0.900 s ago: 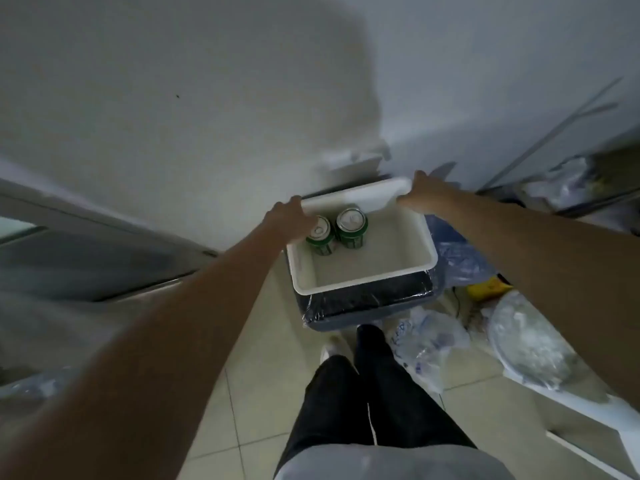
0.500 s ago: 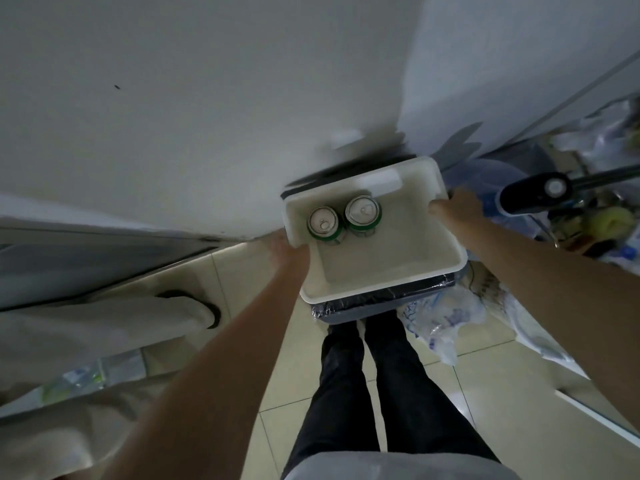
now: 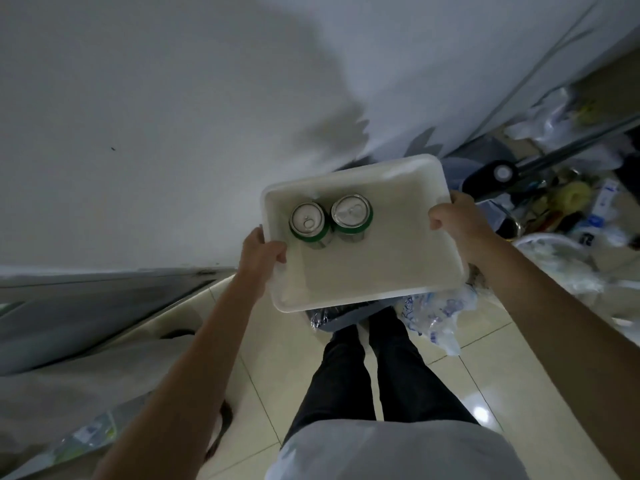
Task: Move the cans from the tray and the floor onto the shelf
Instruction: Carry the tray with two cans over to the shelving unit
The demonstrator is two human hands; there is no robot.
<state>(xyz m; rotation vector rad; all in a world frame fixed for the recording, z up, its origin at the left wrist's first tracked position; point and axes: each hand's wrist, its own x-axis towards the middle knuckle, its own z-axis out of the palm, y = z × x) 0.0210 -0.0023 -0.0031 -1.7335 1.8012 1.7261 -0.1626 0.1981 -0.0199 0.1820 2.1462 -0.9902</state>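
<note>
Above the tiled floor (image 3: pixel 512 386), both hands' fingers clamp the white tray's (image 3: pixel 367 292) opposite rims, arms outstretched.

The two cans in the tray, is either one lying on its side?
No, both cans stand upright, touching, in the white tray, their round tops facing the camera.

The tray (image 3: pixel 363 292) has bare floor space right of the two cans (image 3: pixel 330 220). A white wall (image 3: pixel 173 116) blocks the far side. Bags and clutter (image 3: pixel 571 209) crowd the right; the tiled floor (image 3: pixel 270 375) below lies open.
</note>
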